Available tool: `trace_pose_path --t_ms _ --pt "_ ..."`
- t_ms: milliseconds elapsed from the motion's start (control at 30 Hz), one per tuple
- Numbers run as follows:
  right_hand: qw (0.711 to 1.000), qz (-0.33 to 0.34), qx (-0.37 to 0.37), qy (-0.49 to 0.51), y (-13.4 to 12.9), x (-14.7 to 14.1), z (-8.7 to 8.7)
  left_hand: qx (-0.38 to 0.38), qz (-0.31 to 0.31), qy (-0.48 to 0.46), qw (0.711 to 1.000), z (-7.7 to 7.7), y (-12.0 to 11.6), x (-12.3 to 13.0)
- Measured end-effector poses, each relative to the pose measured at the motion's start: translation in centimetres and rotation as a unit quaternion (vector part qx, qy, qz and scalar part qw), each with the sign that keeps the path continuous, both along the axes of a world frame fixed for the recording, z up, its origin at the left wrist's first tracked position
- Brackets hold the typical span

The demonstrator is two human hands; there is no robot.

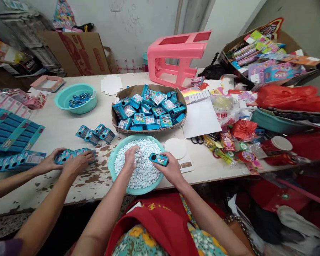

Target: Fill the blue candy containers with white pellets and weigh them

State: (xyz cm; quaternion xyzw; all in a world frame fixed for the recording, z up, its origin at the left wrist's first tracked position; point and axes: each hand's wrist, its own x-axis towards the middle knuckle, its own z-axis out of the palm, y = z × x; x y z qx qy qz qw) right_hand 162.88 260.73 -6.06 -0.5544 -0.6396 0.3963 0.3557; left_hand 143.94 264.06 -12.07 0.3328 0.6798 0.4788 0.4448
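Observation:
A turquoise basin full of small white candies stands at the table's front edge before me. My left hand dips into the candies, its fingers curled together around some of them. Over the basin's right side, my right hand grips a small blue tin, tilted, with a dark round opening on its upper face. Behind the basin, a cut-down cardboard box is heaped with similar blue tins. Right beside the basin lies a white kitchen scale with a round plate.
At left, a co-worker's hands handle a row of blue tins, near several loose tins. Another turquoise basin holds small shiny pieces. A pink stool lies sideways behind. Scissors, wrapped sweets and bags crowd the right side.

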Motion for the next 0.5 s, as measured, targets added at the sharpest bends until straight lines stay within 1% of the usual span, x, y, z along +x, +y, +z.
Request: trace_pose_path --t_ms 33,67,133,167,200,267,333,400,500 --pt "0.999 0.012 0.024 -0.037 0.4 -0.4 -0.1 0.005 0.010 -0.066 0.998 0.9 -0.2 0.3" --pt "0.996 0.026 0.042 -0.072 0.7 -0.9 -0.2 0.015 0.024 -0.146 0.989 1.8 -0.4 0.6" --pt "0.986 0.060 0.066 -0.137 1.2 -1.9 -0.4 0.050 0.059 -0.302 0.950 3.4 -0.4 1.3" --pt "0.980 0.080 0.077 -0.166 1.5 -2.4 -0.5 0.071 0.078 -0.354 0.929 4.1 -0.3 1.7" --pt "0.973 0.098 0.086 -0.190 1.6 -2.9 -0.5 0.089 0.092 -0.377 0.917 4.6 -0.2 2.0" --pt "0.963 0.123 0.096 -0.219 1.9 -3.6 -0.3 0.110 0.112 -0.380 0.912 5.2 0.1 2.4" --pt "0.962 0.132 0.095 -0.221 2.2 -4.0 -0.2 0.114 0.129 -0.350 0.921 5.4 0.5 2.6" --pt "0.965 0.126 0.093 -0.209 2.5 -4.0 -0.1 0.117 0.146 -0.308 0.933 5.3 0.8 2.6" --pt "0.967 0.121 0.100 -0.199 2.9 -3.8 -0.2 0.127 0.148 -0.266 0.944 5.3 1.1 2.6"
